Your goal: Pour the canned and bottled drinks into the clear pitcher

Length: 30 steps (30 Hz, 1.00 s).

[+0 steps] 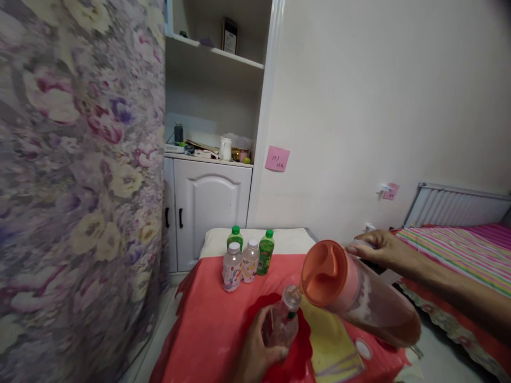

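My left hand (261, 340) is wrapped round a clear plastic bottle (285, 324), held upright with a wide clear piece at its mouth. My right hand (373, 247) grips the handle side of a clear pitcher (379, 303) with an orange lid (323, 274). The pitcher is tipped left, its lid close to the bottle's mouth. Brownish liquid with foam lies along the pitcher's lower side, and a little seems to run at the spout. Under the bottle is a red scalloped tray (305, 335). A yellow cloth (335, 340) lies beneath the pitcher.
Behind my hands stand two white-capped bottles (232, 268) and two green-capped bottles (266, 252) on the red table cover (207, 314). A white cap (363, 348) lies at the right. A floral curtain (88, 186) hangs left; a bed (459, 239) is at right.
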### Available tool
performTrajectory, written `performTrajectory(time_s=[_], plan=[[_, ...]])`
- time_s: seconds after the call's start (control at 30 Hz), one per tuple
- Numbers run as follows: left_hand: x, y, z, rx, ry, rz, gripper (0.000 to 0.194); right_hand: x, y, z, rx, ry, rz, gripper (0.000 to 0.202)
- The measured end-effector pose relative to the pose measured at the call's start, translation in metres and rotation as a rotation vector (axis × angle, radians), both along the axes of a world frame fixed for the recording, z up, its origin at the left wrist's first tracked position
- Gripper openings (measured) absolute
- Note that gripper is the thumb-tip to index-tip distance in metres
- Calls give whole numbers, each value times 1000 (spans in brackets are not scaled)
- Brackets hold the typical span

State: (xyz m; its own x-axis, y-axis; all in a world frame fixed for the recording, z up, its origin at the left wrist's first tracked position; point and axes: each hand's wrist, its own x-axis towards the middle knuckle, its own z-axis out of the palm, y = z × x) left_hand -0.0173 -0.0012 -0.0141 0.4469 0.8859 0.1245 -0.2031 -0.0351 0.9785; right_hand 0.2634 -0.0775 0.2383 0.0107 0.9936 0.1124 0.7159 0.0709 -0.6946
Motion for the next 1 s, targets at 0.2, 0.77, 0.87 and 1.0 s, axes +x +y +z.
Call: performTrajectory(time_s=[0.2,0.77,0.87,1.0], plan=[[1,0,1,-12,24,16,70,-1,0,0,-8,-2,2,62],[0,-1,7,-20,0,3,72,-3,2,-1,-9,-21,-11,63],[0,-1,7,-19,3,5,72,-3,2,-2,-4,-28,-7,62],[-1,-1,6,-2,12,7,71,-2,2,-3,-15,-31,1,59]])
